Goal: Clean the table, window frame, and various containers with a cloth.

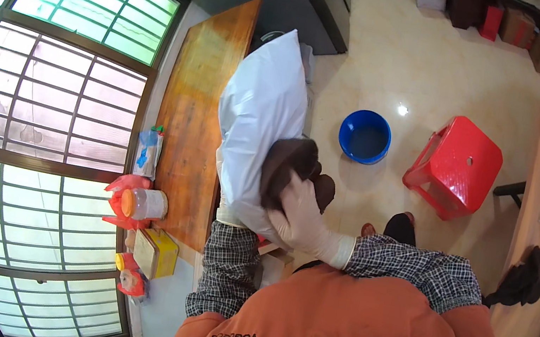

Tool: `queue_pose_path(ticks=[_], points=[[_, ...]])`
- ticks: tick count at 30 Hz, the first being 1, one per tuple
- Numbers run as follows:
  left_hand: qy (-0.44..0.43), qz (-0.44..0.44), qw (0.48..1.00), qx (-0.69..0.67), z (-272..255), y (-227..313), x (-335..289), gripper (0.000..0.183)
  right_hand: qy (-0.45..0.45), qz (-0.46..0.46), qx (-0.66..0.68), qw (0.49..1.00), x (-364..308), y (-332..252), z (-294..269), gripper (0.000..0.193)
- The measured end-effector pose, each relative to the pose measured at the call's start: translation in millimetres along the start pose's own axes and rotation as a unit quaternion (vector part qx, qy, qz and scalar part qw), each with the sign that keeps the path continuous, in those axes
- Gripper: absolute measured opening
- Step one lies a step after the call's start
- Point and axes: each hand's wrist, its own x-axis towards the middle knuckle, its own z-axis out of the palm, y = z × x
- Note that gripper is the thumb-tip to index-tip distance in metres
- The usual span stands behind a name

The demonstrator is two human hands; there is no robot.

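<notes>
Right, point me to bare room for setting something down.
The wooden tabletop is bare between the window and the white bag. The tiled floor is open between the blue bucket and the cardboard boxes. It is crowded along the window, with the jar and yellow tin, and around the right hand, which holds brown cloth by the bag.

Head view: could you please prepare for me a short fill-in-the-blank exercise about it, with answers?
The right hand holds fabric coloured dark ____.
The bag is ____.
The bucket on the floor is ____.
In the picture, the red stool stands to the bucket's ____.

Missing words: brown; white; blue; right.
</notes>
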Motion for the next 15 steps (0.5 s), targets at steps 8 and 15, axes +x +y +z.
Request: queue_pose_path(ticks=[8, 15], points=[[-0.043, 0.019, 0.999, -0.004, 18.8, 17.1, 58.6, 0.03, -0.087, -0.294, -0.063, 0.95, 83.5, -10.0, -20.1, 0.023], [-0.03, 0.032, 0.999, -0.022, 11.8, 19.6, 94.1, 0.03, 0.031, -0.198, 0.064, 0.978, 237.3, 4.7, -39.7, 0.03]])
